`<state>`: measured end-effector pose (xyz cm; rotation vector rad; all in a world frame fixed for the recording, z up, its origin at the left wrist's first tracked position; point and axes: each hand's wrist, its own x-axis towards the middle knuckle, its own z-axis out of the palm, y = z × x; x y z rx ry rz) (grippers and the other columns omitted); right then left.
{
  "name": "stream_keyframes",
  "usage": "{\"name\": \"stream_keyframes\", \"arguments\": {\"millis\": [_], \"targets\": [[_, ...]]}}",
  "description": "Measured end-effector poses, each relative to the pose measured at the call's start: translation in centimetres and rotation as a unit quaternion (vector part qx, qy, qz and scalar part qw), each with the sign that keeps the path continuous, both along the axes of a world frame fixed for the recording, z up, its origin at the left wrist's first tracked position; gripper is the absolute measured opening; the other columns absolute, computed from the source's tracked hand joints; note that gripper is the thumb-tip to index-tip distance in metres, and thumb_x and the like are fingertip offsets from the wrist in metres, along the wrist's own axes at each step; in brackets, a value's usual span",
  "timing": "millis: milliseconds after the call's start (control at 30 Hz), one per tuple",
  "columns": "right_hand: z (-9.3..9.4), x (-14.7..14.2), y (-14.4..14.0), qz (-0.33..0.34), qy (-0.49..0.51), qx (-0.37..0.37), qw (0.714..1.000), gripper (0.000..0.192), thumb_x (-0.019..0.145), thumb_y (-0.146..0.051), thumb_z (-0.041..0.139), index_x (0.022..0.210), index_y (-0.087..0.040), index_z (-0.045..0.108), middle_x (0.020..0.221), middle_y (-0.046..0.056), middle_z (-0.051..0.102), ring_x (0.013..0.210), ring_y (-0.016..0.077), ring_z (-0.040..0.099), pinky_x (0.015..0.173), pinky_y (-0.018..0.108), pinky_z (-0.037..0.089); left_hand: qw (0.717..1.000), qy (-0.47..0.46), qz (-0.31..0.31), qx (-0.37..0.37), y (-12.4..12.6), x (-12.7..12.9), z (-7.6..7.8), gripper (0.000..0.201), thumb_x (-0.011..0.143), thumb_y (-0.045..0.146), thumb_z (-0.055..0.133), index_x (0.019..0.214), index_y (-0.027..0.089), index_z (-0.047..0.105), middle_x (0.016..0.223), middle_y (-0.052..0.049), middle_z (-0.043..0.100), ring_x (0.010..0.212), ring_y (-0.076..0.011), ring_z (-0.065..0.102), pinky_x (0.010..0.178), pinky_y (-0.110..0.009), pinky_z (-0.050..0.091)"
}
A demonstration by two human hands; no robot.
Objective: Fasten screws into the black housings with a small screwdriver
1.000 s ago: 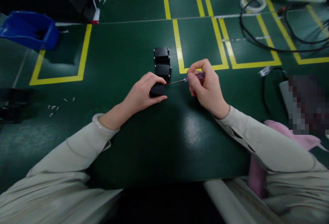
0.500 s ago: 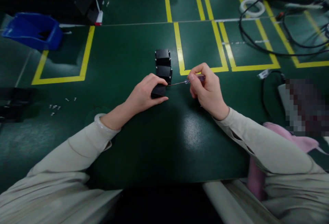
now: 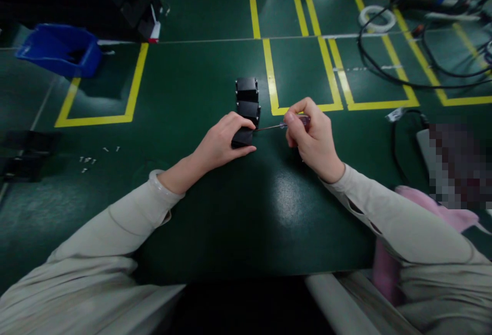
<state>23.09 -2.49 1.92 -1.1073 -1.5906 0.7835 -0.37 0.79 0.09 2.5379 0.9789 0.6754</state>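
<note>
My left hand [image 3: 227, 139] grips a small black block [image 3: 242, 138] between thumb and fingers on the green table. In my right hand [image 3: 310, 137] is a screwdriver [image 3: 303, 120] with a clear purplish handle, held almost level. Its thin shaft points left, and the tip meets the block's right side beside my left fingers. Whether a screw sits under the tip is too small to tell. Just beyond the held block, two similar black blocks [image 3: 248, 110] stand in a row, with small shiny screws at their sides.
Loose screws [image 3: 87, 160] lie at left near black parts [image 3: 25, 155]. A blue bin [image 3: 61, 50] stands at upper left. Yellow tape outlines mark the far table. A black cable [image 3: 384, 74], a white ring [image 3: 376, 19] and pink cloth [image 3: 423, 199] are on the right.
The whole view has shifted slightly, so things appear a little lower and to the right. My hands, the block and the screwdriver keep nearly the same positions relative to each other.
</note>
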Motion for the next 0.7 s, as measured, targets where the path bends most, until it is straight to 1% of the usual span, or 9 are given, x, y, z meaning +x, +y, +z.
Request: {"name": "stream_keyframes", "arguments": {"millis": [133, 300, 433, 567, 700], "targets": [[0.3, -0.3, -0.1, -0.01, -0.001, 0.002, 1.0, 0.026, 0.101, -0.049, 0.052, 0.089, -0.026, 0.047, 0.055, -0.008, 0.044, 0.043, 0.0091, 0.043, 0.046, 0.029, 0.034, 1.0, -0.006, -0.006, 0.003, 0.1, 0.0, 0.0, 0.035, 0.089, 0.034, 0.071, 0.116, 0.017, 0.058, 0.115, -0.009, 0.063, 0.108, -0.0242, 0.061, 0.093, -0.036, 0.049], [0.4, -0.7, -0.1, -0.026, 0.016, -0.006, 1.0, 0.025, 0.1, -0.048, 0.054, 0.091, -0.027, 0.045, 0.059, -0.008, 0.045, 0.042, 0.0084, 0.044, 0.043, 0.029, 0.034, 1.0, -0.004, -0.001, -0.014, 0.2, 0.2, 0.1, 0.035, 0.089, 0.035, 0.071, 0.117, 0.018, 0.058, 0.117, -0.01, 0.063, 0.11, -0.0249, 0.06, 0.095, -0.037, 0.049], [-0.1, -0.9, 0.2, -0.035, 0.039, -0.008, 0.999, 0.027, 0.101, -0.05, 0.052, 0.089, -0.027, 0.043, 0.056, -0.009, 0.042, 0.041, 0.0077, 0.044, 0.042, 0.027, 0.033, 1.0, -0.008, -0.002, -0.012, 0.3, 0.3, 0.1, 0.036, 0.089, 0.035, 0.072, 0.117, 0.017, 0.058, 0.117, -0.01, 0.064, 0.111, -0.0249, 0.06, 0.095, -0.037, 0.049], [-0.8, -0.6, 0.6, -0.036, 0.043, 0.004, 0.998, 0.032, 0.101, -0.052, 0.051, 0.086, -0.025, 0.042, 0.052, -0.011, 0.037, 0.038, 0.0063, 0.041, 0.04, 0.025, 0.03, 1.0, -0.011, -0.006, 0.001, 0.3, 0.4, 0.1, 0.036, 0.088, 0.034, 0.072, 0.116, 0.016, 0.058, 0.115, -0.01, 0.064, 0.11, -0.0246, 0.061, 0.095, -0.037, 0.049], [-1.3, -0.4, 0.8, -0.021, 0.058, 0.016, 0.998, 0.029, 0.101, -0.052, 0.049, 0.092, -0.025, 0.044, 0.056, -0.01, 0.04, 0.04, 0.0057, 0.043, 0.041, 0.024, 0.033, 1.0, -0.003, -0.001, 0.001, 0.3, 0.5, 0.0, 0.035, 0.088, 0.035, 0.072, 0.115, 0.017, 0.059, 0.114, -0.009, 0.064, 0.109, -0.0245, 0.061, 0.095, -0.036, 0.049]]}}
